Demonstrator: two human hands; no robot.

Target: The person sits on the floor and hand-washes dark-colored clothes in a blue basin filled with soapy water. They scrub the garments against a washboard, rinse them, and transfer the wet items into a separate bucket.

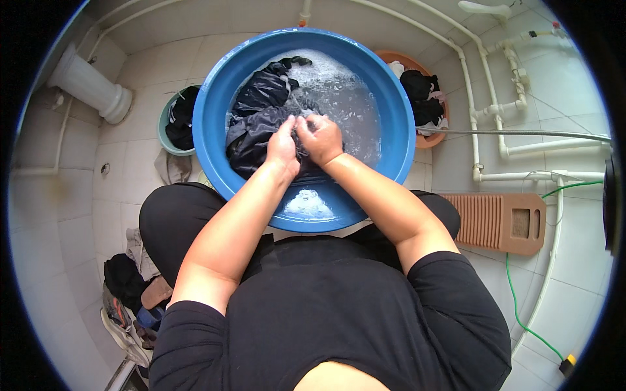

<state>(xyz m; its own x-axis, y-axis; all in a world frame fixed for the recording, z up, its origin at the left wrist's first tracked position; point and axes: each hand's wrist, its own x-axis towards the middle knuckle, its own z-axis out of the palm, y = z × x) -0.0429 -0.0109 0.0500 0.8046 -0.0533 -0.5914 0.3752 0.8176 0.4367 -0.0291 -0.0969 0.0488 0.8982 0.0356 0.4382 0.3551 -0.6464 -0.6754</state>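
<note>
The left hand point(283, 148) and the right hand point(321, 138) meet over the tub point(211, 127), which is round, blue and set between the person's bent knees. Both hands are at the bunched dark cloth point(255, 133), their fingers curled inward and pressed close together, fingertips toward each other. Part of the fingers is hidden, so one cannot tell whether either hand pinches a fold or only presses on it.

The cloth is wet and shiny; it lies in the left half of the tub, heaped from near the far side down to below the wrists. To its right is cloudy water point(355, 117), with white suds point(319, 68) along the far part.

Beyond the tub's left side sits a green basin point(164, 132) holding dark clothes; beyond its right side, an orange basin point(427, 139) holds dark and pale ones. A brown washboard point(490, 223) is beside the right knee — ribbed at the near end, with an opening at the other. White pipes point(515, 176) run along the wall on that side, and a green cord point(516, 314) trails below the washboard. Shoes point(120, 326) are piled at lower left.
</note>
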